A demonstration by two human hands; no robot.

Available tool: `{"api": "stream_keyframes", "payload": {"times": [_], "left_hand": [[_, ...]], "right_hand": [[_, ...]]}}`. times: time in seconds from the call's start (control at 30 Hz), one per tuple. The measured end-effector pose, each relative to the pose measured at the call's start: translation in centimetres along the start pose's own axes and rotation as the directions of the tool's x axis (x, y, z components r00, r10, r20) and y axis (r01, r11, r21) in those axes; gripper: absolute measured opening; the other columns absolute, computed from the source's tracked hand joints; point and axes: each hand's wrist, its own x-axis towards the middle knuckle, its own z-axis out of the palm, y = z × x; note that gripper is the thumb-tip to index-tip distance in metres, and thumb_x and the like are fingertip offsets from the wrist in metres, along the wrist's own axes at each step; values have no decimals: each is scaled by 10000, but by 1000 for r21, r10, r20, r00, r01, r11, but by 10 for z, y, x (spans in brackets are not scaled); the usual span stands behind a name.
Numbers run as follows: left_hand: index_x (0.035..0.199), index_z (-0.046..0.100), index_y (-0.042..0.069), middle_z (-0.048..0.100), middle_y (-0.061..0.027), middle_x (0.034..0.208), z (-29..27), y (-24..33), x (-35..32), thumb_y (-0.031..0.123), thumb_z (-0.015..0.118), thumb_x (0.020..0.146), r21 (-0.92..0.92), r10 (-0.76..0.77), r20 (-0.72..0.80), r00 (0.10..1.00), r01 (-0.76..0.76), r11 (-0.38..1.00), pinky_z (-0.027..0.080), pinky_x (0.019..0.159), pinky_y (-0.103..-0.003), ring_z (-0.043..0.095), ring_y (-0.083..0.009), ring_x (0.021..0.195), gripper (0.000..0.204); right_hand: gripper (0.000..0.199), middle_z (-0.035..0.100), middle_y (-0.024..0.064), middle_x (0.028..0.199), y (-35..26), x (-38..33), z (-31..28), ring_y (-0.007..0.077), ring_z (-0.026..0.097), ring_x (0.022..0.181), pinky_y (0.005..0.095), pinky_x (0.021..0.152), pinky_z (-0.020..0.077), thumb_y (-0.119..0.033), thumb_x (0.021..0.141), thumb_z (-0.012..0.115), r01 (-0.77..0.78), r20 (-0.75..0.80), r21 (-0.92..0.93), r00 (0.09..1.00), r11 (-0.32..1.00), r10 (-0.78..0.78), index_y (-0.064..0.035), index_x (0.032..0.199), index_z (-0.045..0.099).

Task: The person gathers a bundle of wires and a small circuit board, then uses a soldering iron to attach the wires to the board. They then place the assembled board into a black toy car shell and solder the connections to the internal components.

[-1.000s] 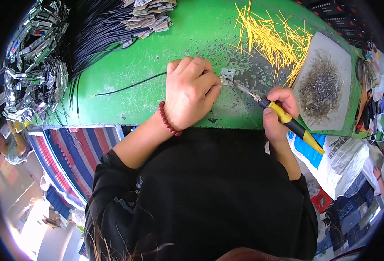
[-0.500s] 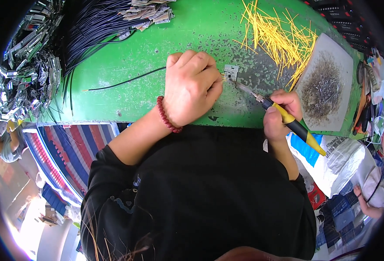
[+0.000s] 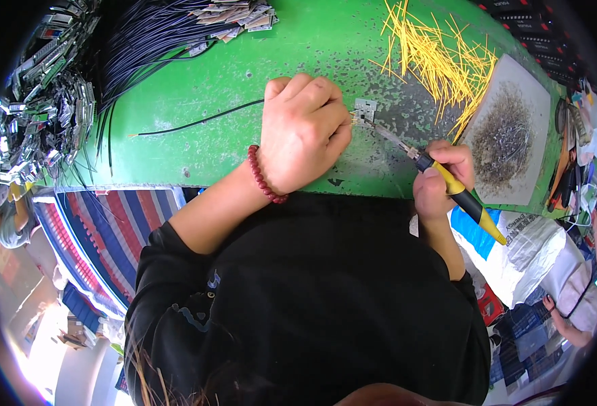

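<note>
Presently the small metal part (image 3: 365, 108) lies on the green table (image 3: 244, 81), touching the fingertips of the left hand (image 3: 303, 132), which is curled closed over the near end of a black wire (image 3: 197, 123) and pins it to the surface. The right hand (image 3: 440, 179) is closed around the yellow-and-black handle of a soldering iron (image 3: 447, 183), whose slender tip rests at the part. Compared with half a second ago, both hands and the iron hold the same stance on the table; only the view has shifted slightly, so the joint appears to be under continued contact rather than newly begun. My judgement: the work at the part is in progress, not finished.

Outward from there, a scatter of yellow wire pieces (image 3: 434, 54) lies just beyond the iron, near the part but apart from it. A grey tray of fine metal bits (image 3: 505, 135) sits right of the right hand, close by. A bundle of black wires (image 3: 143, 34) lies well apart at the far left. The near table edge runs just under both wrists; open green surface remains left of the left hand, along the loose wire.
</note>
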Motion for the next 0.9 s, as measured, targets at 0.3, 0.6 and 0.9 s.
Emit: {"api": "stream_keyframes", "payload": {"times": [0.3, 0.6, 0.9], "left_hand": [[695, 627, 128, 598, 15, 855, -11, 0, 0, 101, 728, 622, 28, -21, 4, 1000, 21, 999, 381, 757, -367, 567, -201, 833, 128], [766, 615, 124, 556, -26, 795, -27, -11, -14, 151, 706, 681, 33, 8, 50, 999, -10, 999, 406, 716, -364, 554, -215, 802, 128], [791, 652, 86, 646, -62, 811, -83, -48, 6, 78, 704, 697, 51, 62, -125, 990, -56, 997, 487, 714, -380, 630, -257, 796, 108]], "right_hand": [[428, 695, 118, 857, -20, 15, 21, 145, 642, 756, 283, 711, 503, -137, 871, 675, -161, 172, -247, 963, 956, 207, -13, 1251, 524], [218, 682, 37, 768, -13, 47, 34, 203, 548, 621, 319, 618, 446, -99, 815, 678, 488, 565, -456, 805, 744, -181, -93, 1032, 666], [294, 671, 139, 851, 0, 38, 32, 185, 662, 764, 305, 746, 492, -170, 933, 577, 138, 345, -305, 938, 942, -26, 6, 1167, 548]]}}
